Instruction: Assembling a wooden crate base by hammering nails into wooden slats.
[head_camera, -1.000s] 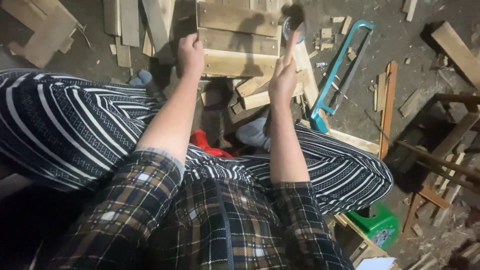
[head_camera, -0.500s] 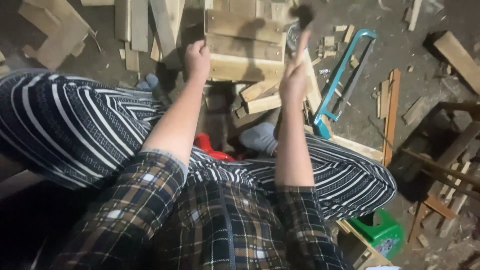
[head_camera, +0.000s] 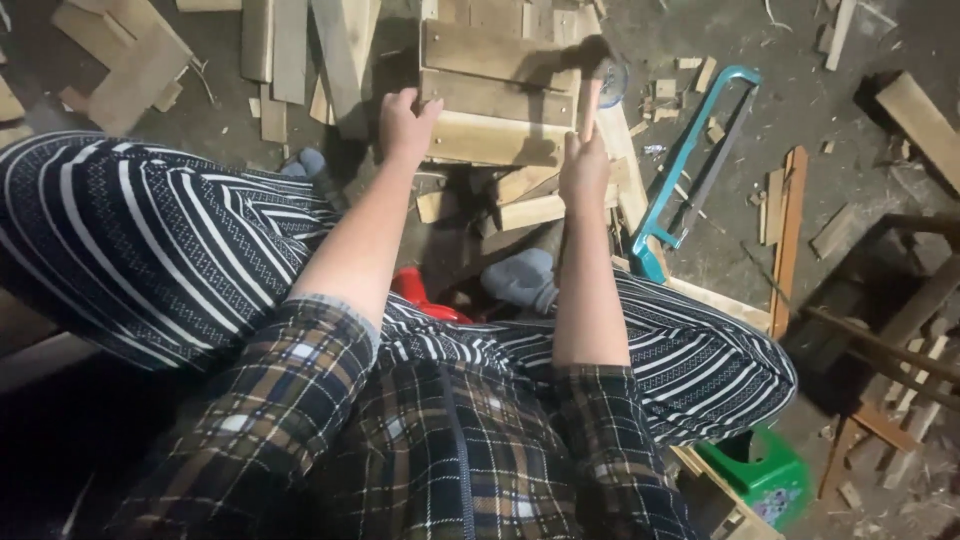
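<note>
The right hand (head_camera: 584, 170) is closed around the handle of a hammer (head_camera: 592, 92), whose head is up against the right end of the crate (head_camera: 497, 100). The left hand (head_camera: 405, 125) grips the crate's left edge, fingers curled over the lowest slat. The crate, made of pale wooden slats, lies on the floor just in front of the person's knees, between both hands.

There is little free room. Loose offcuts (head_camera: 530, 210) lie right under the crate's near edge, and a socked foot (head_camera: 522, 280) sits just behind them. To the right, close beside the hammer hand, a teal hacksaw (head_camera: 690, 170) lies slanting on the ground, with a long strip of wood (head_camera: 788, 235) beyond it. To the left, planks (head_camera: 300, 60) crowd up to the crate's far corner.

The floor (head_camera: 800, 90) is dark, dusty concrete, strewn with chips and scraps. A green stool (head_camera: 765, 475) stands at lower right, near a dark wooden frame (head_camera: 890, 330).
</note>
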